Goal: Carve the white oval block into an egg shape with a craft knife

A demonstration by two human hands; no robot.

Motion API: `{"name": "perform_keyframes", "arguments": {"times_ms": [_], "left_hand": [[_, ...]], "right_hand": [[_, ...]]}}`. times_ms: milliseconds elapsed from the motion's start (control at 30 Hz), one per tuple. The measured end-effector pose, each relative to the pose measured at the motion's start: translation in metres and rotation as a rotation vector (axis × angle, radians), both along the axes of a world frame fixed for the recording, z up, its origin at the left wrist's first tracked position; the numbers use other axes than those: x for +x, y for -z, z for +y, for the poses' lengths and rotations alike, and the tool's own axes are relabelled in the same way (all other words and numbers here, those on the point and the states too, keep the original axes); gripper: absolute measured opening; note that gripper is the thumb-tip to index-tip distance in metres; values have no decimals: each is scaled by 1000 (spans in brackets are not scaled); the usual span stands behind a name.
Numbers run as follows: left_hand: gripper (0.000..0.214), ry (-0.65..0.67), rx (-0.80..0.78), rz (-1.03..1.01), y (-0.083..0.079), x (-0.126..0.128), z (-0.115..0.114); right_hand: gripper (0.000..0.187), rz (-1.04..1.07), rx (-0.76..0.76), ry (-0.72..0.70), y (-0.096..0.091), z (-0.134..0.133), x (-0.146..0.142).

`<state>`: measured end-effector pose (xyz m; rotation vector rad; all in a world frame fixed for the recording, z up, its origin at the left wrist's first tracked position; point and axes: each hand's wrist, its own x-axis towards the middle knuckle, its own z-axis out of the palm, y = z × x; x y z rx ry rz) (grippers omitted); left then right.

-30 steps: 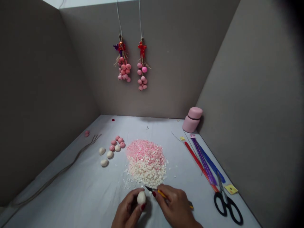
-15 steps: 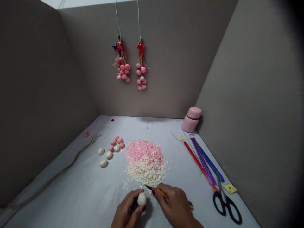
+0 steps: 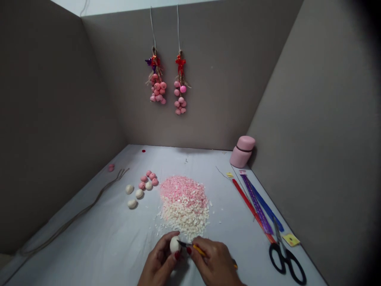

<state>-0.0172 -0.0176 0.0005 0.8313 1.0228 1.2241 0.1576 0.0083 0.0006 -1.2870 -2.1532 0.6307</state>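
Note:
Near the front edge of the table, my left hand (image 3: 160, 258) pinches a white rounded ball (image 3: 175, 244) between thumb and fingers. My right hand (image 3: 212, 258) is closed around a yellow-handled craft knife (image 3: 199, 250), whose dark blade lies against the ball's right side. Just beyond both hands spreads a heap of white and pink shavings (image 3: 184, 202). To its left rest several pink balls (image 3: 144, 179) with small holes, alongside several white balls (image 3: 131, 203).
Black-handled scissors (image 3: 285, 258), a red ribbon (image 3: 250, 204), a purple ribbon (image 3: 257, 204) and a blue ribbon (image 3: 269, 208) lie at right. A pink flask (image 3: 242, 151) stands behind. Twine (image 3: 89, 206) runs along the left. Strung pink balls (image 3: 180, 101) hang on the back wall.
The knife blade has come from just right of the ball to touch it. My hands have drawn closer together. The whole view has shifted slightly.

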Motion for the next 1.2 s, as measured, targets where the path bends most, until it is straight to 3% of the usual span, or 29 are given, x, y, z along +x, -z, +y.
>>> {"name": "perform_keyframes", "arguments": {"times_ms": [400, 633, 833, 1200], "left_hand": [[37, 86, 3, -13, 7, 0, 0], [34, 84, 50, 122, 8, -2, 0], [33, 80, 78, 165, 12, -3, 1], [30, 82, 100, 233, 4, -4, 2]], "right_hand": [[29, -22, 96, -54, -2, -2, 0], [34, -50, 37, 77, -7, 3, 5], [27, -54, 79, -76, -3, 0, 2], [30, -97, 82, -29, -2, -1, 3]]}}
